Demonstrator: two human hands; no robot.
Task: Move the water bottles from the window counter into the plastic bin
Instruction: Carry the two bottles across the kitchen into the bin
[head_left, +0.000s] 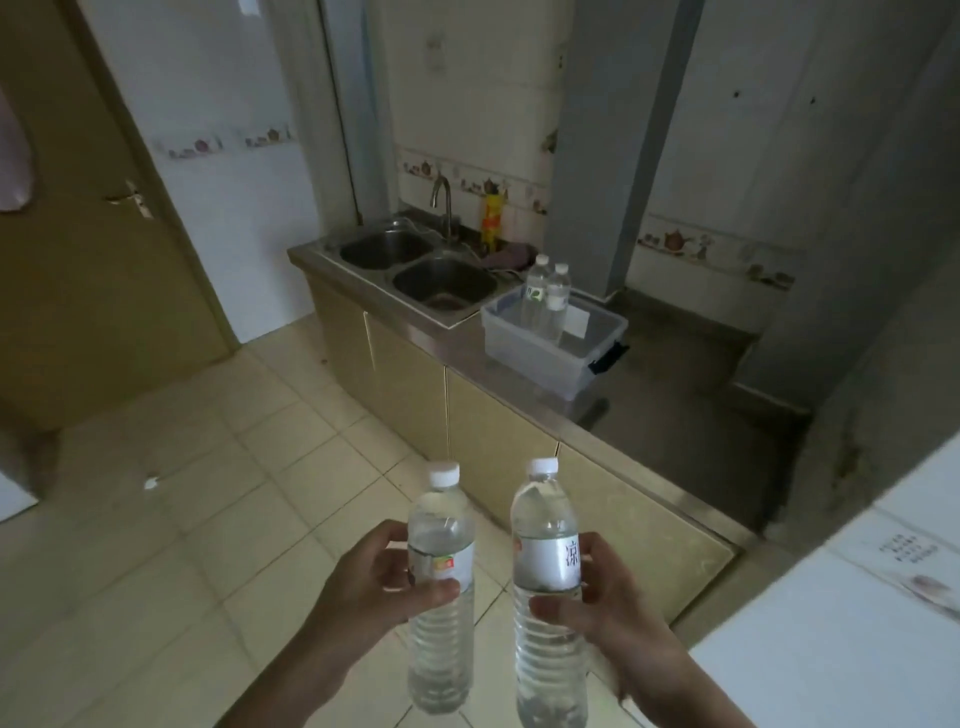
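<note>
My left hand (371, 582) grips a clear water bottle (440, 618) with a white cap, held upright low in the view. Beside it my right hand (610, 608) grips a second clear water bottle (548, 519) with a white label, also upright. Both are over the tiled floor, well short of the counter. Ahead on the steel counter stands a clear plastic bin (540, 353) with a black latch. Two water bottles (545, 296) stand upright inside the bin, at its far left side.
A double steel sink (415, 270) with a tap lies left of the bin, a yellow bottle (492, 218) behind it. Cabinet fronts (467, 410) run under the counter. A brown door (93, 249) is at the left, a white tiled ledge (857, 623) at the lower right.
</note>
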